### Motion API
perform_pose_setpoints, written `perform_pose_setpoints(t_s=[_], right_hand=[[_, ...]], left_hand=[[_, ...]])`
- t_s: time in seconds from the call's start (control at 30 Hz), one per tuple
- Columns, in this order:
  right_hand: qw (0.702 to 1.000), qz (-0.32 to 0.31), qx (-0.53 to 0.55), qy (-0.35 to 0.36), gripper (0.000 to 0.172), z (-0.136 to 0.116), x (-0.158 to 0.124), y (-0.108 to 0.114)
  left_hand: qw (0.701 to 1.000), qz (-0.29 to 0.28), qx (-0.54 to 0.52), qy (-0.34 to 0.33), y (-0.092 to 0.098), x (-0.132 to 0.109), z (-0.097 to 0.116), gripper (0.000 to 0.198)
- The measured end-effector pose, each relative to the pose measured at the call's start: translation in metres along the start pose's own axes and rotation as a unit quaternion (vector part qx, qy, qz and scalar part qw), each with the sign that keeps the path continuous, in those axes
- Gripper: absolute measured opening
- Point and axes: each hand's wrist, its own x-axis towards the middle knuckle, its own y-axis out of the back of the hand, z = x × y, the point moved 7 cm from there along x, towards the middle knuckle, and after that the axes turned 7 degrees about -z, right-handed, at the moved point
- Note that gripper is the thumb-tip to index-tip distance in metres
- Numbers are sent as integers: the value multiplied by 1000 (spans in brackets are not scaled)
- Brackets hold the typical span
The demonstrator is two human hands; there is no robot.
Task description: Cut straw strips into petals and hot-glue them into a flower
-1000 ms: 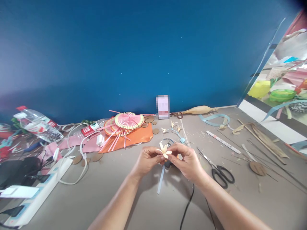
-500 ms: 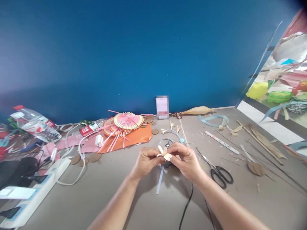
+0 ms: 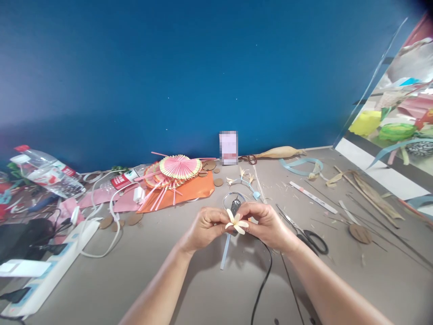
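Note:
Between my two hands, a pale cream flower [image 3: 236, 222] with several narrow petals faces the camera. My left hand [image 3: 207, 228] pinches it from the left side with thumb and forefinger. From the right, my right hand [image 3: 267, 225] closes its thumb and forefinger on the petals. Just behind the flower is a dark patterned object [image 3: 236, 206] with a thin metal ring, partly covered by my fingers. A pale blue strip [image 3: 225, 253] sticks out below my left fingers. A black cable [image 3: 264, 282] runs down the table beneath my right hand.
Black-handled scissors [image 3: 314, 242] lie beside my right wrist, with a white pen [image 3: 313, 197] behind them. Pink paper fans [image 3: 180, 167] rest on orange material [image 3: 199, 188] at the back left. A power strip [image 3: 50, 275] and bottles [image 3: 50, 174] lie further left.
The flower has turned and its petals show more fully, spread apart. My fingers have shifted slightly around it. The whole view has moved a little.

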Motion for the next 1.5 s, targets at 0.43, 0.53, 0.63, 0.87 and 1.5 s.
perform_pose_setpoints(t_s=[0.43, 0.53, 0.63, 0.87, 1.5], right_hand=[[997, 24, -5, -70, 15, 10, 0, 4], [993, 99, 15, -65, 19, 12, -1, 11], [985, 155, -44, -59, 10, 12, -4, 15], [979, 162, -118, -22, 9, 6, -1, 6], [967, 190, -166, -6, 3, 2, -4, 6]], left_hand=[[997, 55, -23, 49, 2, 1, -13, 18], [977, 147, -109, 108, 8, -1, -32, 21], [948, 211, -197, 138, 11, -3, -46, 20], [946, 208, -205, 140, 7, -1, -43, 19], [969, 213, 124, 26, 6, -5, -4, 13]])
